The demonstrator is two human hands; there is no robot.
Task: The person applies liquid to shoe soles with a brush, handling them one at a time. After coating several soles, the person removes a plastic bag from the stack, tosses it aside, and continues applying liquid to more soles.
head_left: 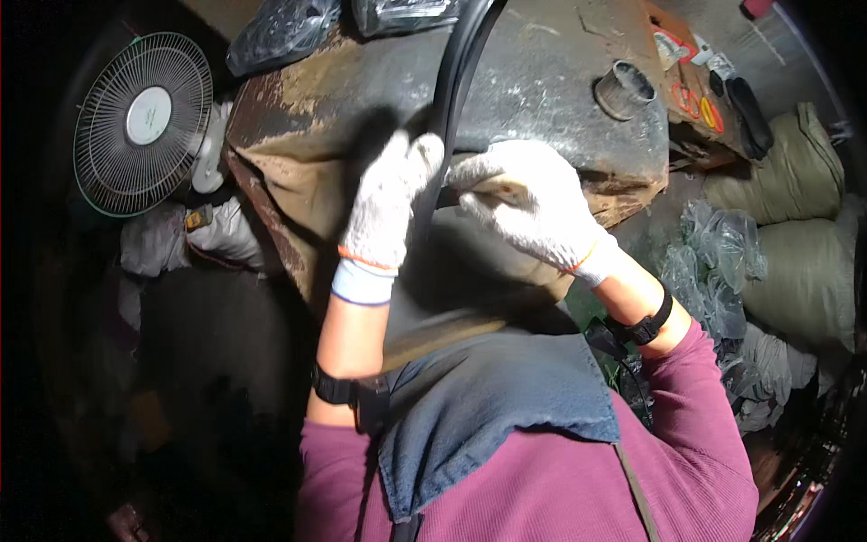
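Observation:
A long black strip (459, 68), looking like rubber, comes down in a curve from the top edge over the worktable and ends up between my hands. My left hand (390, 194), in a white knit glove, is closed on the strip's left side, with the fingers pointing up along it. On the strip's other side, my right hand (535, 200), gloved the same way, has its fingers pinched together, the tips close to the strip. Whether a small thing sits in that pinch I cannot make out. The strip's lower part runs into shadow above my lap.
The worktable (542, 81) has a worn dark cover; a metal cup (624, 90) stands on it at right. Scissors (710, 114) with orange handles lie beyond. A fan (144, 125) stands at left. Plastic bags (713, 262) and stuffed sacks (799, 271) fill the right side.

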